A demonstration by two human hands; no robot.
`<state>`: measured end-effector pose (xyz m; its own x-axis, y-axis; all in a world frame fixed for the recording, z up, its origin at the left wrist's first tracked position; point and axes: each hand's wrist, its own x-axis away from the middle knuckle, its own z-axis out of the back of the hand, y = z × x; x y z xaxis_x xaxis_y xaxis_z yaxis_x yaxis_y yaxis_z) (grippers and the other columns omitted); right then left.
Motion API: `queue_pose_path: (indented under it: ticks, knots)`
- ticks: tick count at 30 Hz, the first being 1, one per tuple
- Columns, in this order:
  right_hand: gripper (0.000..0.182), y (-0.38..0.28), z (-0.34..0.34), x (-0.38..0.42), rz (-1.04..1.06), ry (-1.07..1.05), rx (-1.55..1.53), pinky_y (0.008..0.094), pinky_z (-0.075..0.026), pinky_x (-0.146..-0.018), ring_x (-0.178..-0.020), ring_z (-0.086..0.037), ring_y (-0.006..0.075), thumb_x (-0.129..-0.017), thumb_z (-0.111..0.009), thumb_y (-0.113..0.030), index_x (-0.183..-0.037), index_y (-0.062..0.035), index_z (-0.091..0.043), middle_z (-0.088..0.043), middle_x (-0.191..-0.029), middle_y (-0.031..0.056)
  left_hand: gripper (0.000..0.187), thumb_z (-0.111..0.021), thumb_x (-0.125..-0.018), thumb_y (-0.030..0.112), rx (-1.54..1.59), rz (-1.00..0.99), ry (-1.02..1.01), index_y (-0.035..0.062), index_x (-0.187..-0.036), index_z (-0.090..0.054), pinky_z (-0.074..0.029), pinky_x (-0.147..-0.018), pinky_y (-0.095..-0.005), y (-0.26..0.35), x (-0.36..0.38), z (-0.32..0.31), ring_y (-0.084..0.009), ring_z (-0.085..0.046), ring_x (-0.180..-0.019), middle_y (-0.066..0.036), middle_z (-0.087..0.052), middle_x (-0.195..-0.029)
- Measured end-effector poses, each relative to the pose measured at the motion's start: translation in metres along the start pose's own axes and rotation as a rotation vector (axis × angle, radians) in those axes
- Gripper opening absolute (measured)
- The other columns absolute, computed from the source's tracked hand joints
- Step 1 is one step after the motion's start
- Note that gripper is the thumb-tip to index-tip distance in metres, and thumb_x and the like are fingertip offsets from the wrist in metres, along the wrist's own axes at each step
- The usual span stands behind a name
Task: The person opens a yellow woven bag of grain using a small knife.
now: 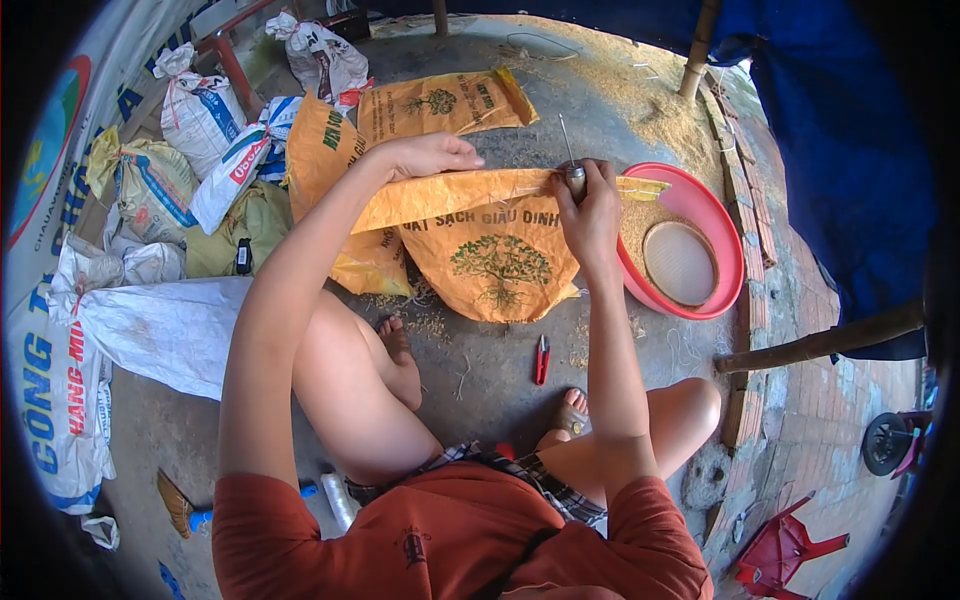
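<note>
An orange printed sack (500,255) with a tree picture lies before me, its top edge folded into a long band. My left hand (430,155) is at the upper edge of this band, fingers bent over it; the thumb is mostly hidden. In my right hand (593,205) is an awl (576,182), its thin metal spike pointing up and away. That hand is also against the right part of the folded band. Small red thread snips (542,360) lie on the floor between my feet, below the sack.
A pink basin (735,240) with grain and a round sieve (680,262) stands right of the sack. More orange sacks (440,105) lie beyond. Several filled bags (200,120) crowd the left. Spilled grain (680,130) covers the far floor. A wooden pole (820,338) slants in from the right.
</note>
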<state>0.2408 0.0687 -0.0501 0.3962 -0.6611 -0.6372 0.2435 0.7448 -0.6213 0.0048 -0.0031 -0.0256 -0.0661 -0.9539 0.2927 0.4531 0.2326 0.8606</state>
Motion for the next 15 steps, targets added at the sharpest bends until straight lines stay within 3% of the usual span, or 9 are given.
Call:
queue_pose_path:
  ticks: [1,4,8,10,12,14,15]
  knots:
    - [0.015,0.001,0.000,0.000,-0.013,0.001,-0.002,0.0408,-0.042,-0.070,-0.079,-0.054,0.0359,-0.076,-0.062,-0.006,-0.087,0.0024,-0.056,-0.051,-0.090,0.0170,0.026,-0.053,-0.090,0.031,0.007,-0.011,0.108,0.0073,-0.080,-0.055,-0.037,-0.058,-0.0184,0.002,0.001,-0.002,-0.0014,-0.043,-0.064,0.008,-0.048,-0.068]
    - [0.015,0.004,0.000,-0.001,-0.023,0.012,0.012,0.0407,-0.042,-0.069,-0.077,-0.053,0.0359,-0.076,-0.062,-0.006,-0.086,0.0018,-0.056,-0.051,-0.087,0.0171,0.027,-0.055,-0.089,0.031,0.102,-0.019,0.176,0.0091,-0.074,-0.051,-0.032,-0.052,-0.0187,0.000,0.004,0.009,-0.0031,-0.038,-0.056,0.008,-0.040,-0.062]
    - [0.015,0.004,0.003,-0.001,-0.052,0.013,-0.004,0.0412,-0.041,-0.068,-0.075,-0.053,0.0359,-0.076,-0.063,-0.007,-0.086,0.0016,-0.056,-0.050,-0.085,0.0173,0.033,-0.057,-0.086,0.038,-0.027,-0.002,0.262,0.0061,-0.080,-0.054,-0.035,-0.051,-0.0219,-0.010,0.018,0.032,-0.0068,-0.039,-0.053,0.006,-0.043,-0.058]
    - [0.015,0.002,0.003,-0.002,-0.064,0.008,0.010,0.0415,-0.041,-0.067,-0.075,-0.052,0.0361,-0.076,-0.063,-0.007,-0.086,0.0018,-0.055,-0.050,-0.085,0.0174,0.029,-0.059,-0.085,0.035,0.072,-0.003,0.375,0.0077,-0.078,-0.052,-0.032,-0.048,-0.0215,-0.016,0.024,0.037,-0.0071,-0.039,-0.051,0.006,-0.039,-0.055]
    - [0.015,0.001,0.003,-0.002,-0.067,0.008,0.018,0.0417,-0.041,-0.067,-0.075,-0.052,0.0362,-0.076,-0.063,-0.007,-0.086,0.0019,-0.055,-0.050,-0.084,0.0175,0.024,-0.059,-0.086,0.029,0.136,-0.025,0.398,0.0071,-0.080,-0.052,-0.036,-0.050,-0.0227,-0.015,0.031,0.034,-0.0088,-0.042,-0.053,0.004,-0.042,-0.058]
    - [0.015,0.000,0.001,-0.002,-0.066,0.004,0.023,0.0419,-0.041,-0.067,-0.074,-0.052,0.0364,-0.076,-0.063,-0.007,-0.086,0.0021,-0.055,-0.050,-0.084,0.0176,0.018,-0.057,-0.087,0.023,0.596,-0.152,0.482,0.0063,-0.082,-0.052,-0.040,-0.054,-0.0246,-0.007,0.038,0.023,-0.0105,-0.045,-0.056,0.000,-0.049,-0.066]
    - [0.016,0.000,0.000,-0.002,-0.068,0.005,0.013,0.0419,-0.041,-0.066,-0.074,-0.052,0.0364,-0.076,-0.063,-0.008,-0.086,0.0022,-0.055,-0.050,-0.084,0.0177,0.018,-0.057,-0.087,0.023,0.596,-0.151,0.487,0.0063,-0.082,-0.052,-0.040,-0.054,-0.0246,0.004,0.043,0.016,-0.0105,-0.045,-0.056,0.000,-0.049,-0.066]
